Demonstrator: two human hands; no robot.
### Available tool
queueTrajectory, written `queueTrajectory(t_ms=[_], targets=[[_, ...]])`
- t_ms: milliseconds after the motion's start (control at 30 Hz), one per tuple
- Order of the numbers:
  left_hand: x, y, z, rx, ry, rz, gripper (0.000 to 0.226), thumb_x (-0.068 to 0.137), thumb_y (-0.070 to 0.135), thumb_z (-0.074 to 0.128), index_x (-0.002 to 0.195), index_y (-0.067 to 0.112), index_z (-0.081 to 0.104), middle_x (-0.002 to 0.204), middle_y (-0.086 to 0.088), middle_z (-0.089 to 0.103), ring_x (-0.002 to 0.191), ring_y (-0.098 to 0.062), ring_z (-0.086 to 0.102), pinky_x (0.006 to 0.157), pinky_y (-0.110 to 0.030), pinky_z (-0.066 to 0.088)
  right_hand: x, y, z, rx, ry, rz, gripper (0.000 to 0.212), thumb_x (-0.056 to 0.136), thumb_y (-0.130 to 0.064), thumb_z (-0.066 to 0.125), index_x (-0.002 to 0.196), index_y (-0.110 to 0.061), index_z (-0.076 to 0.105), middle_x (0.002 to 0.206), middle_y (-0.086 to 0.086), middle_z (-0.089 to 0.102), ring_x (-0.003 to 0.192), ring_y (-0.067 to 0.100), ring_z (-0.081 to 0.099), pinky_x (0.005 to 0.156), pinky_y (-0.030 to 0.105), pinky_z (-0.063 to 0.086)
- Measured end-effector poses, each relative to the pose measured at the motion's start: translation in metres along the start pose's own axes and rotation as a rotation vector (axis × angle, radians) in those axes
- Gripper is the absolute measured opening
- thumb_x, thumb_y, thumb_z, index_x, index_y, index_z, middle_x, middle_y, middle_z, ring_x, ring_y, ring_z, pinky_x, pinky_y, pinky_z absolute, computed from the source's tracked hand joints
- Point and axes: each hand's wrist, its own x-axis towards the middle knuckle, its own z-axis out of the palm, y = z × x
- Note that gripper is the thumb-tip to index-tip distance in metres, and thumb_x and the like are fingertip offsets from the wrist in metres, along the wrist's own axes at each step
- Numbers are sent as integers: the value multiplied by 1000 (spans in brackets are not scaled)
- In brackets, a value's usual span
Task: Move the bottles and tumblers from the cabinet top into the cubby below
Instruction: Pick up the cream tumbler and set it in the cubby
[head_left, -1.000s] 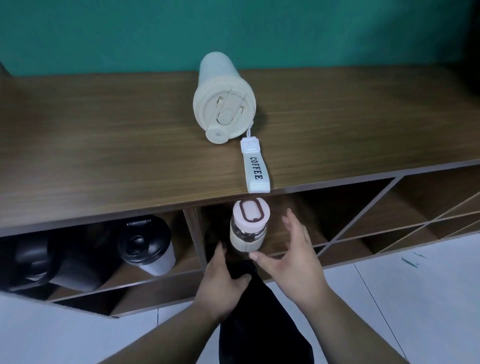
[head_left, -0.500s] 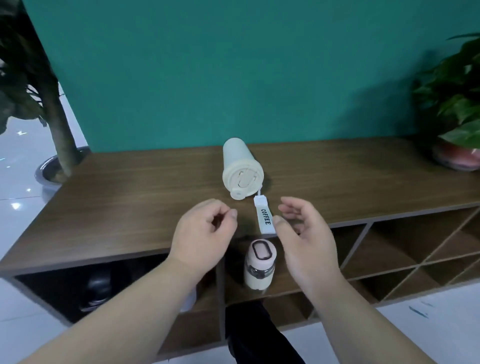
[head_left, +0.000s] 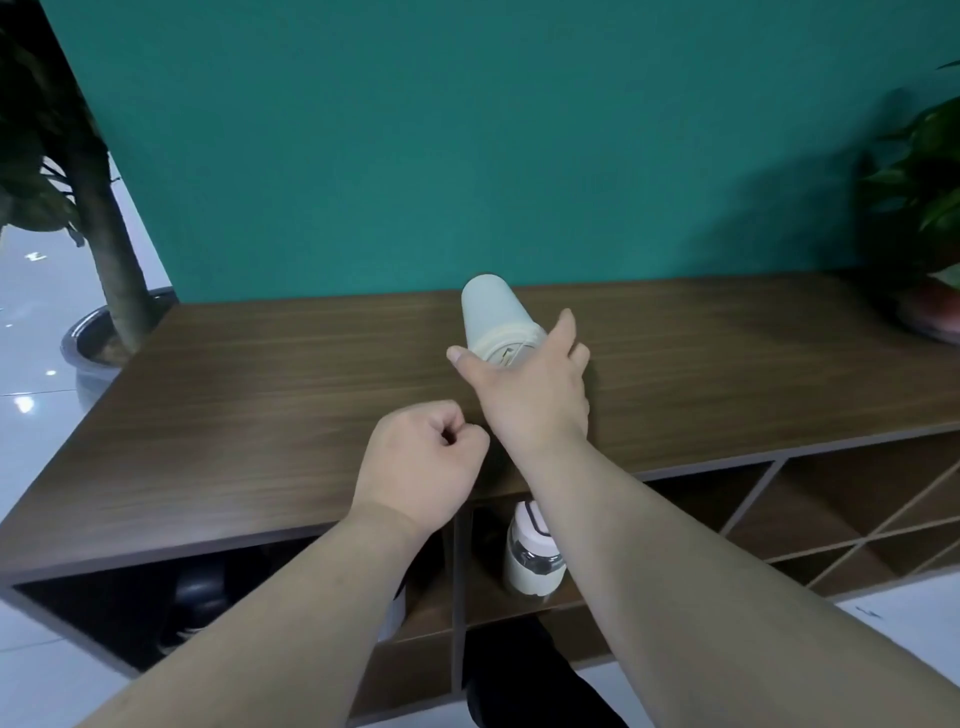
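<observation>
2 bare forearms reach in from the bottom edge over a glossy white tiled floor (head_left: 31, 670). Below them the cabinet's open cubbies show: in the cubby (head_left: 519, 608) right of a thin upright divider stands a small bottle (head_left: 532, 558) with a clear glassy middle, a cream base and a rounded white lid. The darker compartment to its left holds black, rounded drinkware (head_left: 200, 597), mostly in shadow and hard to make out. Further right the shelving breaks into slanted, diamond-shaped compartments (head_left: 852, 530).

Above the front edge of the cabinet top (head_left: 260, 395), a smooth wood-grain brown slab, the left hand (head_left: 421, 467) hovers curled into a loose fist, gripping nothing. Beyond it the right hand (head_left: 535, 384) is spread around the lid end of a matte cream tumbler (head_left: 491, 317), which lies on its side on the cabinet top, its tapered, rounded base pointing at the wall; thumb on the left, fingers on the right, whether firmly clasped cannot be told.

At the back are a flat teal wall (head_left: 467, 130), a potted tree (head_left: 104, 208) left, and a leafy plant (head_left: 924, 171) right.
</observation>
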Motion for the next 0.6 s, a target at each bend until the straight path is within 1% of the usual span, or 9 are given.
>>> queueTrajectory(t_ms=[100, 167, 267, 300, 367, 433, 467, 533, 600], targets=[[1, -1, 0, -21, -8, -3, 38, 80, 9, 62, 50, 13, 38, 43, 6, 36, 52, -18, 33, 52, -33, 34, 5, 1, 5, -10, 35, 33, 120, 69, -64, 78, 158, -20, 10, 144, 10, 47, 126, 35, 57, 104, 47, 41], [0, -3, -1, -42, -18, 0, 31, 78, 14, 60, 52, 16, 43, 43, 6, 36, 51, -17, 34, 52, -32, 34, 5, 3, 3, 33, 39, 45, 115, 70, -56, 79, 157, -20, 14, 142, 10, 49, 123, 35, 58, 103, 46, 45], [1, -2, -3, -53, -23, -13, 22, 76, 22, 58, 59, 14, 48, 46, 6, 40, 51, -18, 37, 52, -31, 36, -1, 11, -15, 133, 25, 54, 115, 68, -51, 82, 157, -24, 15, 143, 7, 48, 120, 32, 60, 92, 41, 51], [0, -1, -3, -55, -20, -22, 24, 78, 22, 60, 59, 13, 49, 48, 4, 41, 52, -19, 38, 53, -32, 36, -5, 15, -26, 169, 23, 46, 115, 68, -50, 83, 157, -26, 15, 145, 5, 48, 120, 30, 60, 88, 38, 50], [-2, 1, -4, -54, 7, -32, 31, 86, 17, 65, 58, 11, 52, 52, -1, 48, 56, -20, 43, 57, -33, 38, -17, 25, -52, 239, 37, 9, 115, 67, -48, 86, 157, -30, 17, 149, 2, 46, 124, 24, 58, 88, 35, 46], [-6, 2, -4, -59, 12, -15, 23, 89, 11, 67, 67, 12, 63, 66, -11, 62, 63, -21, 52, 62, -32, 43, -31, 36, -82, 280, 76, -44, 111, 66, -45, 88, 154, -34, 21, 150, -2, 47, 129, 20, 55, 92, 32, 42], [-9, 4, -3, -72, 2, 10, 19, 89, 8, 67, 72, 17, 66, 76, -12, 66, 70, -22, 57, 66, -32, 46, -38, 41, -97, 293, 98, -75, 109, 66, -44, 88, 153, -36, 23, 148, -5, 49, 129, 18, 54, 94, 30, 42], [-18, 9, 1, -113, -25, 78, 29, 88, 4, 71, 88, 32, 63, 100, -4, 63, 92, -22, 62, 83, -36, 52, -52, 52, -126, 322, 135, -142, 106, 65, -39, 88, 151, -36, 26, 141, -9, 53, 127, 13, 55, 93, 20, 43], [-34, 17, 13, -181, -40, 166, 39, 86, 10, 75, 109, 34, 54, 124, 2, 52, 117, -15, 56, 104, -36, 49, -66, 62, -151, 342, 161, -202, 107, 62, -38, 87, 151, -37, 27, 137, -14, 56, 124, 6, 56, 87, 8, 39]])
